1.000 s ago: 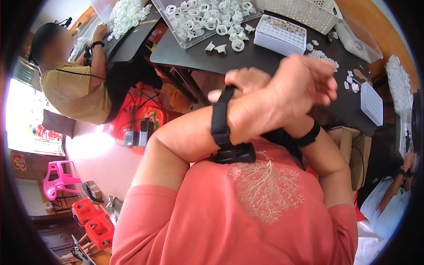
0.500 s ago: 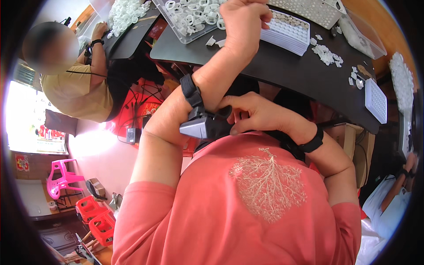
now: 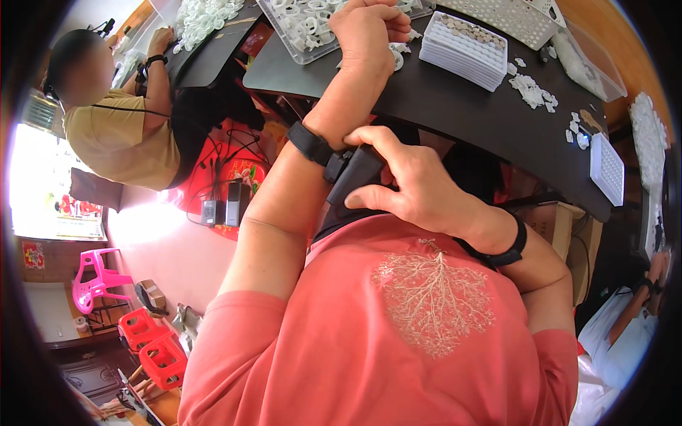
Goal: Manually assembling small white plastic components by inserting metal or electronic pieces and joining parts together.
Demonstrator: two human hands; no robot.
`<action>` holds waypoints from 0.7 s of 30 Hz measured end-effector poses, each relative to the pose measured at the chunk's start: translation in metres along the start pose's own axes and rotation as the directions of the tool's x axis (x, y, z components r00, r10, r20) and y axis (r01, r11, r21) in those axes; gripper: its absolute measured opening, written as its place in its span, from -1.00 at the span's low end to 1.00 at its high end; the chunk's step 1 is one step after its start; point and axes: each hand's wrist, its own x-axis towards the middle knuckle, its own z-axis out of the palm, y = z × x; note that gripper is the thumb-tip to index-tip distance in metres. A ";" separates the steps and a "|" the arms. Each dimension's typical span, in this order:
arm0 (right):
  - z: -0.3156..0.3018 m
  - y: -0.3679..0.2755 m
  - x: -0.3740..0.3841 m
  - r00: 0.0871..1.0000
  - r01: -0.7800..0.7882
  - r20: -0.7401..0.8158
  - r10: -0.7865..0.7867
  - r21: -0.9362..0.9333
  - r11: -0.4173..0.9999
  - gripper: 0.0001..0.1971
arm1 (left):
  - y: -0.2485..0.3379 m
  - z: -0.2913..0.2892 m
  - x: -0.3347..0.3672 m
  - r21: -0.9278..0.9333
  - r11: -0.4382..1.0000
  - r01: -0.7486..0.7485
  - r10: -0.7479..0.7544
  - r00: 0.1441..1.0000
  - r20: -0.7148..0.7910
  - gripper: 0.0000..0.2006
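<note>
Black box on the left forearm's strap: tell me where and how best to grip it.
Grip the black box probably across its jutting body, thumb opposite fingers, coming from the person's right, where the right hand holds it. It sticks out to that side from the black strap, whose band crosses the left forearm.

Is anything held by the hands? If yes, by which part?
The right hand holds the black device on the left arm's strap, thumb near its lower end, forefinger near the top. No object shows in the left hand.
</note>
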 end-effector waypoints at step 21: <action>-0.059 0.024 -0.015 0.991 -0.127 -0.042 0.127 -0.010 0.992 -0.82 | 0.000 -0.045 -0.030 0.710 0.013 -0.704 0.333 0.672 0.661 -0.78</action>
